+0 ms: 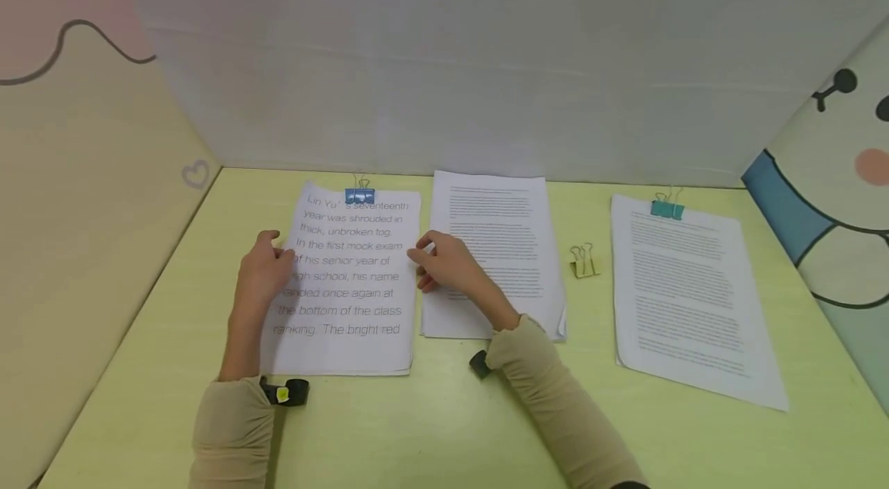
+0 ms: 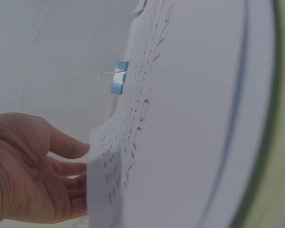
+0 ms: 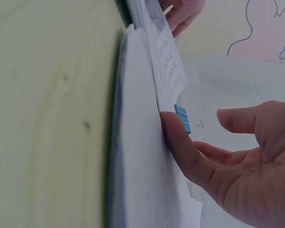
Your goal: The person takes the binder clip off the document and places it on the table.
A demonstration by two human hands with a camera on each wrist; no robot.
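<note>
A stack of paper with large print point(image 1: 340, 281) lies at the left, a blue binder clip point(image 1: 359, 196) on its top edge. My left hand point(image 1: 262, 269) touches the stack's left edge. In the left wrist view that paper edge bends up by the fingertips, and the thumb point(image 2: 69, 146) stands apart from the fingers. Across from it my right hand point(image 1: 444, 261) is at the right edge, over the middle small-print stack point(image 1: 493, 242). The right wrist view shows its index finger point(image 3: 178, 140) touching the paper edge, with the thumb point(image 3: 240, 119) apart.
To the right of the middle stack lies a gold binder clip point(image 1: 585, 261). Farther right is another small-print stack point(image 1: 687, 304) with a teal binder clip point(image 1: 667, 209) on top. A white backdrop point(image 1: 472, 88) rises behind the yellow-green table point(image 1: 389, 435).
</note>
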